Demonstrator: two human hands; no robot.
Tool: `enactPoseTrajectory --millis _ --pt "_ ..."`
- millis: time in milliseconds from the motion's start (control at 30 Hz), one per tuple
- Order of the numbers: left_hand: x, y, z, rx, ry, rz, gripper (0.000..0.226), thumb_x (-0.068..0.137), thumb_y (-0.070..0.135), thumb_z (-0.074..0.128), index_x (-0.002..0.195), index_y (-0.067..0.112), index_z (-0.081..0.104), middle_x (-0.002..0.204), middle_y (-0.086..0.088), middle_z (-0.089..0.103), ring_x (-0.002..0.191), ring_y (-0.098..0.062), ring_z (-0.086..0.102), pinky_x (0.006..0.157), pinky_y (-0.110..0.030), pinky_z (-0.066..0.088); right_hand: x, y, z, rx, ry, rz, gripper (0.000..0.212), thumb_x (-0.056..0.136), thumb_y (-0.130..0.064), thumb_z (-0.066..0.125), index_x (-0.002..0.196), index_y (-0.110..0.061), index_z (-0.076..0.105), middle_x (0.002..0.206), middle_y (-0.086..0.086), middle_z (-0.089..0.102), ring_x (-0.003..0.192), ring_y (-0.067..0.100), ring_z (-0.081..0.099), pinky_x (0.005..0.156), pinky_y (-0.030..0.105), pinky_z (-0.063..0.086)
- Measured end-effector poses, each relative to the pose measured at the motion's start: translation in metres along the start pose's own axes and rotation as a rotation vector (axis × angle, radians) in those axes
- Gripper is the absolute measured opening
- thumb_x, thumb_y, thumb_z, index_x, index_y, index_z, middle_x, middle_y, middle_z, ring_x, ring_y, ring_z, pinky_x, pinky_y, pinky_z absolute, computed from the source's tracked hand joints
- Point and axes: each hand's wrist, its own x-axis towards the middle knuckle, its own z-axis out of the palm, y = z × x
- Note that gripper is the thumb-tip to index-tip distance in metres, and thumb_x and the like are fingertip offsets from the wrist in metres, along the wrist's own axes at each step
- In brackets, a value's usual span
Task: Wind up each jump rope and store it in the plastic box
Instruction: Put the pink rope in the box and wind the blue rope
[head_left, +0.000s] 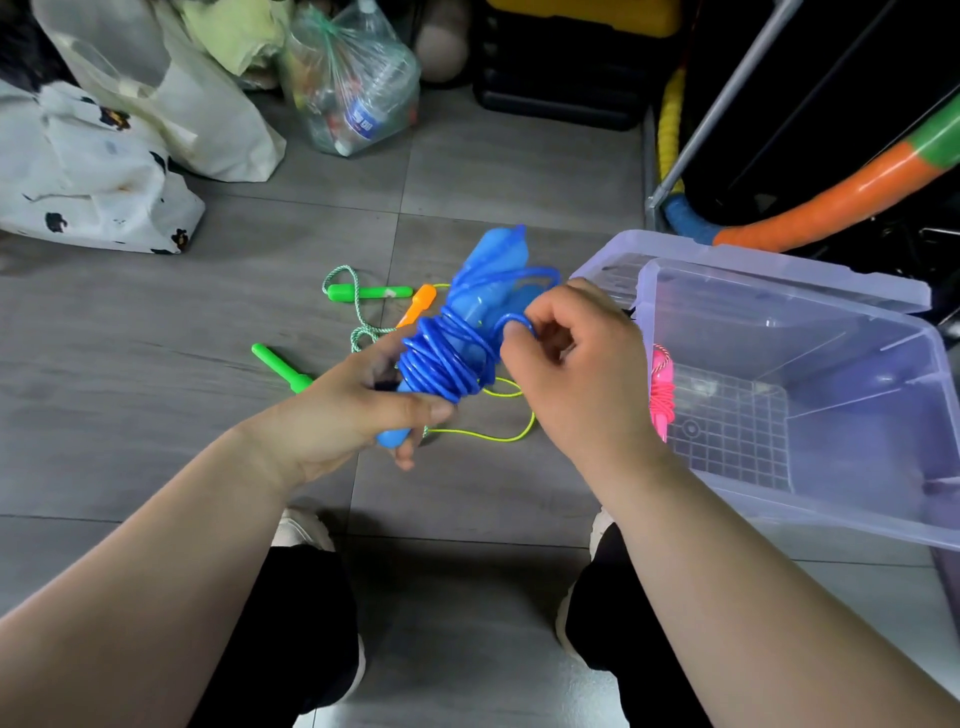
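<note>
The left hand (358, 410) is wrapped tight around the bottom of the blue jump rope (447, 364), squeezing its 2 handles together like 1 stick so the cord has something firm to go around. The right hand (566, 364) pinches a loop of the cord between thumb and fingers, close to the bundle. I think it is tucking in the last bit so the coil will not spring open. The cord is smooth, shiny and rubbery, so it wants to bounce back. The handles are see-through blue plastic, fat at the top. The bundle is up in the air, just left of the plastic box (857, 374). The box sits open on the floor (156, 338) close by, so the drop will be short. It is clear, with hard walls and a grid of squares on its bottom. A pink jump rope (662, 395) looks to be wound up inside it. A green jump rope (280, 366) with a woven string and an orange handle (418, 304) with a thin yellow cord lie loose on the grey tiles, waiting.
</note>
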Motion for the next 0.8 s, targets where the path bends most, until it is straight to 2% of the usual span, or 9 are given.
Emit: enactPoseTrajectory --millis 133,233,333,400,500,567,667,733,800 --pt "0.000 0.003 -0.004 -0.091 -0.026 0.047 0.059 0.028 0.035 0.086 0.079 0.025 0.058 0.060 0.004 0.064 0.034 -0.009 0.045 0.039 -0.019 0.043 0.002 -0.003 -0.004 0.208 0.135 0.231 0.029 0.069 -0.019 0.054 0.048 -0.025 0.036 0.044 -0.011 0.036 0.048 0.004 0.041 0.049 0.011 0.028" --pt "0.000 0.003 -0.004 -0.076 -0.014 0.049 0.045 0.039 0.023 0.072 0.082 0.027 0.058 0.059 0.004 0.063 0.035 -0.010 0.044 0.039 -0.020 0.043 0.003 -0.002 -0.004 0.316 0.071 0.514 0.026 0.067 -0.017 0.053 0.046 -0.017 0.038 0.036 -0.007 0.037 0.048 0.015 0.037 0.049 0.022 0.031" --pt "-0.001 0.003 -0.005 -0.056 -0.002 0.052 0.041 0.044 0.023 0.067 0.084 0.030 0.061 0.059 0.005 0.061 0.036 -0.011 0.045 0.043 -0.022 0.047 0.005 0.000 -0.007 0.322 -0.009 0.617 0.026 0.076 -0.011 0.053 0.052 -0.013 0.044 0.043 -0.002 0.042 0.036 0.012 0.042 0.042 0.018 0.034" --pt "-0.002 0.004 -0.005 -0.042 0.000 0.052 0.042 0.044 0.024 0.067 0.084 0.032 0.062 0.058 0.005 0.061 0.038 -0.012 0.046 0.044 -0.022 0.047 0.005 -0.001 -0.008 0.252 -0.037 0.553 0.017 0.077 -0.015 0.052 0.060 -0.017 0.049 0.054 -0.001 0.051 0.039 0.009 0.049 0.045 0.019 0.039" --pt "-0.003 0.007 -0.004 -0.032 -0.025 0.060 0.036 0.043 0.025 0.066 0.077 0.038 0.067 0.057 0.004 0.061 0.039 -0.012 0.046 0.043 -0.020 0.046 0.004 0.001 -0.011 -0.110 -0.027 0.233 0.010 0.076 -0.021 0.050 0.079 -0.013 0.055 0.062 -0.002 0.054 0.058 0.025 0.051 0.058 0.032 0.041" --pt "-0.003 0.007 -0.004 -0.042 -0.029 0.058 0.036 0.043 0.025 0.067 0.076 0.040 0.067 0.057 0.005 0.060 0.041 -0.012 0.047 0.042 -0.020 0.044 0.004 0.003 -0.012 -0.258 -0.042 0.117 0.019 0.075 -0.020 0.044 0.084 -0.009 0.056 0.062 -0.002 0.050 0.060 0.027 0.047 0.055 0.032 0.037" --pt "-0.002 0.004 -0.004 -0.050 -0.007 0.052 0.042 0.043 0.024 0.067 0.084 0.031 0.062 0.057 0.003 0.061 0.041 -0.013 0.046 0.040 -0.020 0.043 0.004 0.005 -0.010 -0.363 -0.013 0.018 0.019 0.069 -0.014 0.042 0.074 -0.005 0.058 0.052 0.006 0.048 0.050 0.031 0.048 0.044 0.025 0.024" --pt "-0.001 0.004 -0.003 -0.059 -0.025 0.047 0.048 0.039 0.022 0.072 0.085 0.027 0.060 0.057 0.003 0.062 0.038 -0.011 0.045 0.039 -0.019 0.042 0.004 0.005 -0.008 -0.277 -0.021 0.072 0.022 0.068 -0.012 0.039 0.070 -0.004 0.059 0.055 0.016 0.057 0.052 0.037 0.054 0.044 0.030 0.033" --pt "0.000 0.004 -0.001 -0.080 -0.039 0.036 0.059 0.029 0.026 0.083 0.084 0.027 0.062 0.059 0.004 0.063 0.036 -0.010 0.046 0.039 -0.019 0.042 0.004 0.003 -0.007 0.025 -0.102 0.274 0.024 0.072 -0.014 0.033 0.070 -0.006 0.056 0.069 0.021 0.063 0.058 0.038 0.060 0.056 0.040 0.047"
